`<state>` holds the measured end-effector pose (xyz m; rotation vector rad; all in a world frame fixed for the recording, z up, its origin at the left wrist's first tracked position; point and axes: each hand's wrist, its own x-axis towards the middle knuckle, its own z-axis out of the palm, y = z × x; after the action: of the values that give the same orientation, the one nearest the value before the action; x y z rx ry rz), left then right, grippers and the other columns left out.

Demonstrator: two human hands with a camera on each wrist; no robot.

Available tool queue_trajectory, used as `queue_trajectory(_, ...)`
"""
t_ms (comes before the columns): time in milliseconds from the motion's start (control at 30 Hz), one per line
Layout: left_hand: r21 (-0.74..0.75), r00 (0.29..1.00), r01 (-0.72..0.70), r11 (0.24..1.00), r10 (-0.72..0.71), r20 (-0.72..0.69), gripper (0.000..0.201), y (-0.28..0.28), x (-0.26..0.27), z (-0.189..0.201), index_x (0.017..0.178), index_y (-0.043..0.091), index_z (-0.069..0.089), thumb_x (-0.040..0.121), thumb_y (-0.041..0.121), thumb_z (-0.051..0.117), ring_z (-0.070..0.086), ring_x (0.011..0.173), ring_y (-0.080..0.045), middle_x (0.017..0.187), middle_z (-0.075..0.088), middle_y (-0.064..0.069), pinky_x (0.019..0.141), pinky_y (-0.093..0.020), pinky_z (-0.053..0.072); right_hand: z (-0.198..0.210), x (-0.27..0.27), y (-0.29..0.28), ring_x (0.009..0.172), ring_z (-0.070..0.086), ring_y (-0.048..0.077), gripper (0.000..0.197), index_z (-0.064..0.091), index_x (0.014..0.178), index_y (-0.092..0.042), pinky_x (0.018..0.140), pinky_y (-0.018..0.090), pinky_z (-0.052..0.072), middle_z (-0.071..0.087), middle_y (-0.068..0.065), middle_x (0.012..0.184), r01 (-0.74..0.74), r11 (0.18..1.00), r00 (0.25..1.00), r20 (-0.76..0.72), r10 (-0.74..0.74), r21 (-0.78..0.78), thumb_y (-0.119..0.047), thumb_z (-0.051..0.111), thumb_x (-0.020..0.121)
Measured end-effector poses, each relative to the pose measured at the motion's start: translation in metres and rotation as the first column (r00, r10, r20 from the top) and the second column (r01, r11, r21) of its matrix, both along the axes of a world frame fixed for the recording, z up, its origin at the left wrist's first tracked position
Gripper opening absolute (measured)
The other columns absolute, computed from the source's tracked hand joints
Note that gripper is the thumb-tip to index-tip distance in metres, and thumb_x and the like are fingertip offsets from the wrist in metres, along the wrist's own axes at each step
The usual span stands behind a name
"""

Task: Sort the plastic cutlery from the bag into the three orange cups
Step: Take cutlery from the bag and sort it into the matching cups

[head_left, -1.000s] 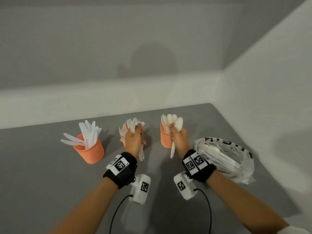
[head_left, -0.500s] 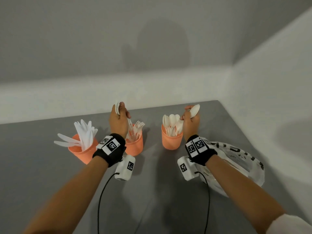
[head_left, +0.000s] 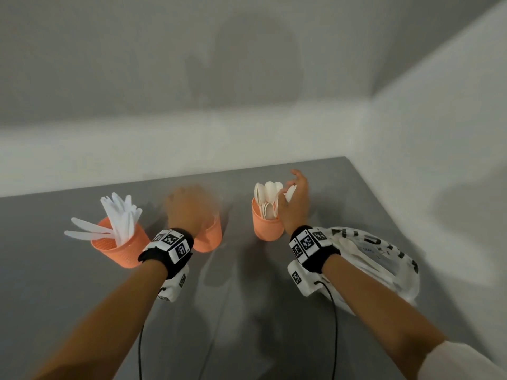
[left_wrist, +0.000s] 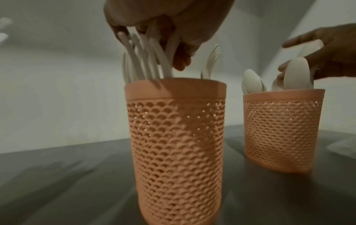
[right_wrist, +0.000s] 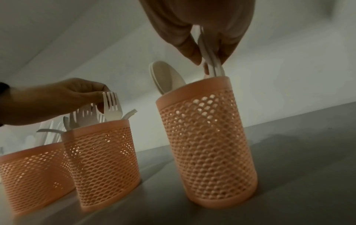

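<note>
Three orange mesh cups stand in a row on the grey table. The left cup (head_left: 120,242) holds white knives. My left hand (left_wrist: 154,50) is over the middle cup (left_wrist: 177,137), its curled fingers gripping white forks (left_wrist: 146,60) that stand in it; in the head view this hand (head_left: 186,209) is blurred and hides the forks. My right hand (right_wrist: 210,60) pinches a white spoon (right_wrist: 212,67) between thumb and finger at the rim of the right cup (right_wrist: 208,144), which holds several spoons (head_left: 270,196). The white bag (head_left: 384,256) lies at the right.
The bag, with black lettering and cutlery showing inside, lies behind my right wrist, close to the right wall. A wall ledge runs along the table's back edge. Cables hang from both wrist cameras over bare grey table (head_left: 247,311) near me.
Both hands have come down from above the cups to the rims. The fork in my left hand and the spoon in my right hand have sunk into the middle and right cups.
</note>
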<state>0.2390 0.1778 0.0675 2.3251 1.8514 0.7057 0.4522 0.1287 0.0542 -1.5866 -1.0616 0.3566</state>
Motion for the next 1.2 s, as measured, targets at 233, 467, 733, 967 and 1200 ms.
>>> queue_trajectory(233, -0.023, 1.000, 0.016, 1.000, -0.017, -0.024, 0.064, -0.008, -0.005, -0.004, 0.105, 0.001, 0.062, 0.086, 0.041, 0.015, 0.054, 0.103, -0.038, 0.107, 0.060, -0.020, 0.091, -0.046, 0.037, -0.002, -0.004, 0.000, 0.110, 0.054, 0.031, 0.036, 0.054, 0.120, 0.002, 0.095, 0.034, 0.040, 0.053, 0.017, 0.124, -0.099, 0.992, 0.971, 0.213, 0.113, -0.075, -0.006, 0.035, 0.090)
queue_trajectory(467, -0.155, 0.988, 0.042, 0.987, -0.064, -0.142, 0.091, -0.006, -0.005, -0.008, 0.127, -0.002, 0.044, 0.079, 0.065, 0.007, 0.036, 0.129, -0.036, 0.133, 0.046, -0.020, 0.106, -0.050, 0.032, 0.001, -0.012, 0.002, 0.146, 0.003, 0.024, 0.065, 0.021, 0.146, -0.006, 0.115, 0.048, -0.007, 0.016, 0.012, 0.156, 0.034, 0.889, 0.815, 0.527, 0.240, -0.457, -0.049, 0.019, 0.098)
queue_trajectory(733, 0.032, 0.982, 0.099, 0.995, -0.103, 0.157, 0.071, -0.026, 0.031, 0.022, 0.140, 0.006, 0.033, 0.088, 0.054, 0.022, 0.023, 0.140, -0.034, 0.146, 0.032, -0.021, 0.115, -0.047, 0.016, 0.026, -0.004, -0.033, 0.106, 0.054, 0.028, 0.062, 0.063, 0.112, -0.002, 0.093, 0.041, 0.040, 0.061, 0.018, 0.108, -0.209, 0.967, 0.899, 0.361, 0.248, -0.145, -0.049, 0.030, 0.087)
queue_trajectory(967, 0.142, 0.677, 0.499, 0.855, -0.487, 0.552, 0.032, -0.082, 0.126, 0.053, 0.117, 0.010, 0.055, 0.088, 0.019, 0.044, 0.056, 0.083, -0.011, 0.097, 0.059, 0.000, 0.078, -0.021, 0.043, 0.056, 0.059, -0.102, 0.051, 0.052, 0.016, 0.025, 0.060, 0.066, 0.001, 0.059, 0.028, 0.047, 0.067, 0.027, 0.075, -0.278, 0.841, 0.907, 0.163, 0.389, -0.464, -0.011, 0.053, 0.087)
queue_trajectory(1200, -0.150, 0.738, 0.627, 0.764, -0.522, 0.427, 0.016, -0.124, 0.179, 0.001, 0.099, 0.007, 0.066, 0.090, 0.011, 0.053, 0.057, 0.093, -0.024, 0.102, 0.059, -0.012, 0.087, -0.027, 0.041, 0.031, 0.123, -0.159, 0.087, 0.059, 0.023, 0.029, 0.065, 0.090, -0.009, 0.076, 0.023, 0.042, 0.065, 0.009, 0.093, -0.001, 0.432, 0.847, 0.229, 0.479, -0.902, -0.036, 0.054, 0.089)
